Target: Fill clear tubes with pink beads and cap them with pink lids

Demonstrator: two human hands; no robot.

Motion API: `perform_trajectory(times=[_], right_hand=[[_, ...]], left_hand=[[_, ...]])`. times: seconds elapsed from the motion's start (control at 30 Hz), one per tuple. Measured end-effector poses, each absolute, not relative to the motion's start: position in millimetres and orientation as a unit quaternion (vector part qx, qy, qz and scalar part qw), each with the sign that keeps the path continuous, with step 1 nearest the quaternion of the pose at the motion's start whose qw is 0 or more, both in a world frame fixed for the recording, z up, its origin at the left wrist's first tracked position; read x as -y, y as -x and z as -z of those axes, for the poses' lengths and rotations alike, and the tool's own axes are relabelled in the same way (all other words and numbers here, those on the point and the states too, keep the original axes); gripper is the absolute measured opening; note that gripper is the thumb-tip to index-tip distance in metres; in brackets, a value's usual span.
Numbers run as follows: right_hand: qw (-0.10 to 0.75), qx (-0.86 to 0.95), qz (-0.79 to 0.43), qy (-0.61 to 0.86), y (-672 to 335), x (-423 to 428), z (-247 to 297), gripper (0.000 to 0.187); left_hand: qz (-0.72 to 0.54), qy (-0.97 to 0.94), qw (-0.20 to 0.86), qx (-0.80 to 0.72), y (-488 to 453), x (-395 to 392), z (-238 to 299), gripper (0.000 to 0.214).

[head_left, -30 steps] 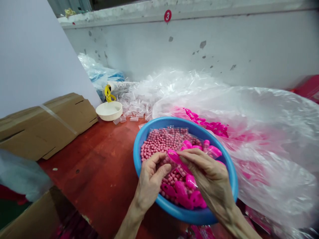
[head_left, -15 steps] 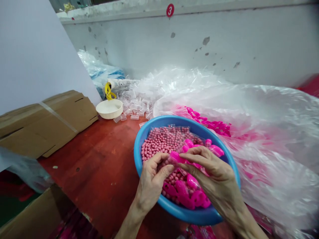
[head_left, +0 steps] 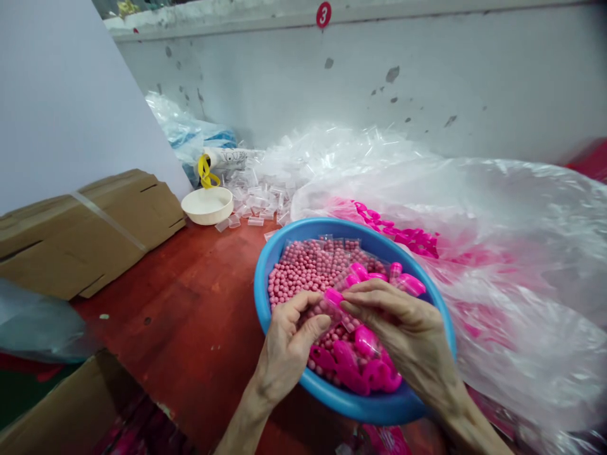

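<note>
You are holding a small clear plastic bag [head_left: 342,314] over a blue plastic basin [head_left: 332,226], and a bright pink plastic piece [head_left: 334,296] sits at its upper end. Your left hand [head_left: 284,351] pinches the bag from below, with the thumb and the other fingers nearly closed on it. Your right hand [head_left: 408,332] comes from the other side, and its fingers [head_left: 374,294] lie along the top of the bag and grip it too, so both hands are touching it.

Inside the basin there are many pink beads [head_left: 308,272], and more pink plastic pieces [head_left: 353,370] lie under your hands. The basin stands on a red worktop [head_left: 165,341], and its right side rests against a large clear plastic sheet [head_left: 502,265], with pink plastic chain links [head_left: 401,235] under the sheet. Behind the basin is a heap of small clear bags [head_left: 258,202], just beside a white bowl [head_left: 207,205]. A flattened cardboard box [head_left: 90,237] lies on the left of the worktop.
</note>
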State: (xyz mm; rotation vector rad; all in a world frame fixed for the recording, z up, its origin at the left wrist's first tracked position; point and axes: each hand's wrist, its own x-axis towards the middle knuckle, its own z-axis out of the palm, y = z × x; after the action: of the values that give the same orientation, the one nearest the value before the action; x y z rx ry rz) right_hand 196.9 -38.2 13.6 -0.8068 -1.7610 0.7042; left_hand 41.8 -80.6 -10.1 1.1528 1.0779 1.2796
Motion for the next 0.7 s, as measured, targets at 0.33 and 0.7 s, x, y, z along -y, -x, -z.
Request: perform_trajectory(times=[0.33,0.7], right_hand=[[0.520,0.770,-0.223,0.295,-197.8,42.6,-14.5,0.022],[0.407,0.800,-0.087,0.432,-177.6,57.8,19.7,0.053]], left_hand=[[-0.526,-0.483,0.533,-0.453,-40.8,80.9,9.4,0.012],[-0.562,-0.393,0.593,-0.422,-44.6,79.3,8.5,0.026]])
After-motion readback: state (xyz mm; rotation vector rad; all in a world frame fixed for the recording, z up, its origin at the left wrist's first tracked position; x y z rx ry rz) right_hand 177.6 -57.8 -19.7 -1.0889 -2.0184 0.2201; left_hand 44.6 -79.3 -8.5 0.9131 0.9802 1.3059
